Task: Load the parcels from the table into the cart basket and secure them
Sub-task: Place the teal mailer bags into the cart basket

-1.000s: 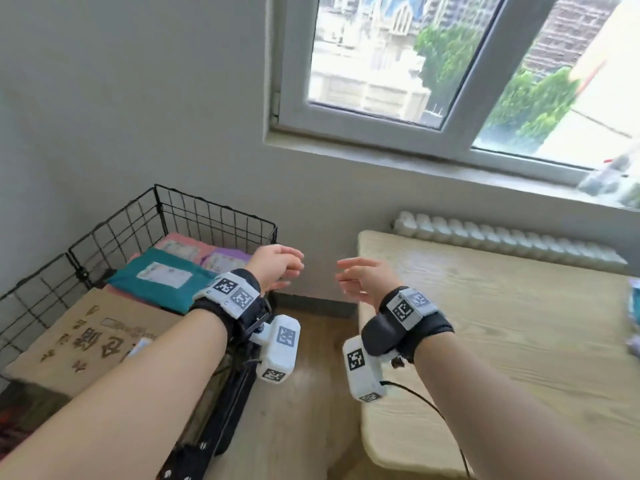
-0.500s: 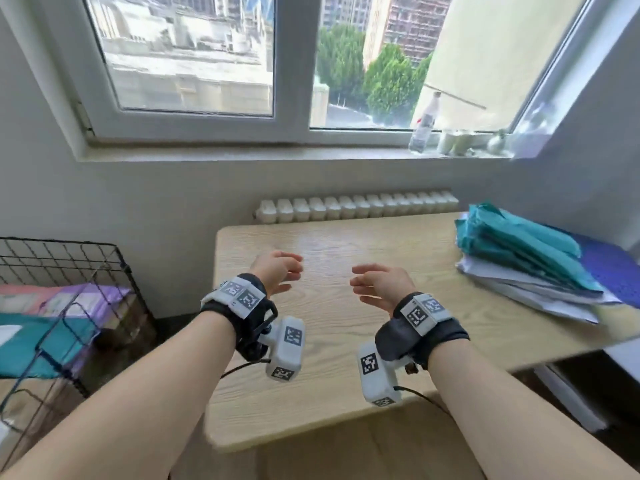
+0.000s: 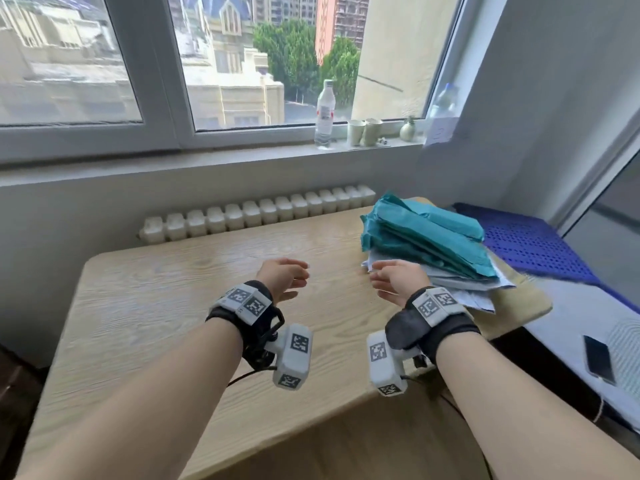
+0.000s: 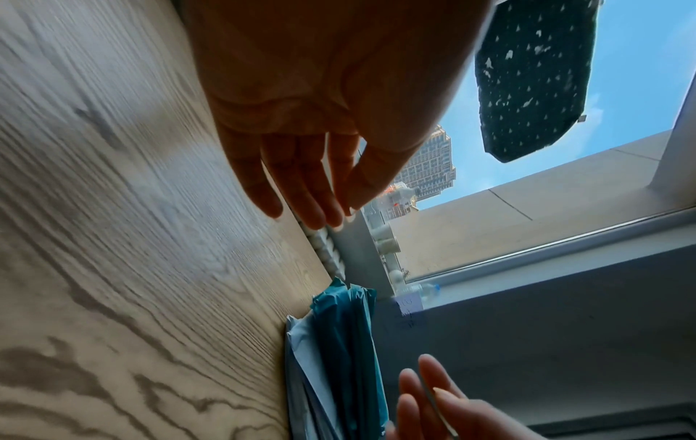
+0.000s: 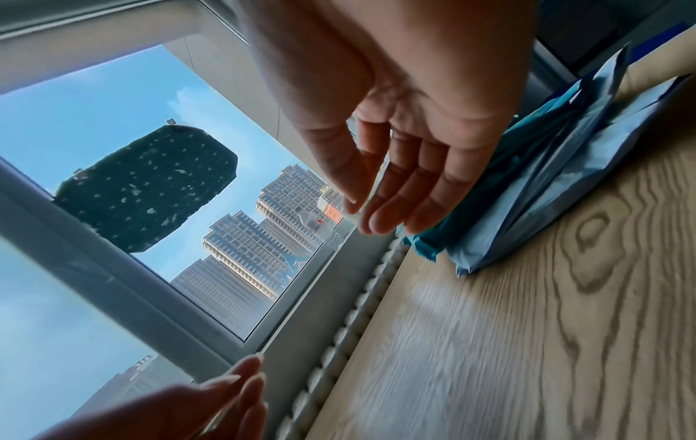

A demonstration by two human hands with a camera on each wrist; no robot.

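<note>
Left hand point(image 3: 282, 278) and right hand point(image 3: 398, 282) both loosely spread, empty, hovering over the tabletop point(image 3: 173, 292). Parcels point(image 3: 426, 237) stacked just beyond the right hand. Slippery stack, likely to slide apart if grabbed whole. Cart basket out of view, contents unknown

The parcels point(image 3: 429, 237) lie in one loose stack on the far right part of the wooden table point(image 3: 173, 299). On top are soft teal plastic mailers, wrinkled and flat, and under them are pale grey-white flat bags, which stick out at the near edge. The stack reaches to the right side of the table top.
</note>
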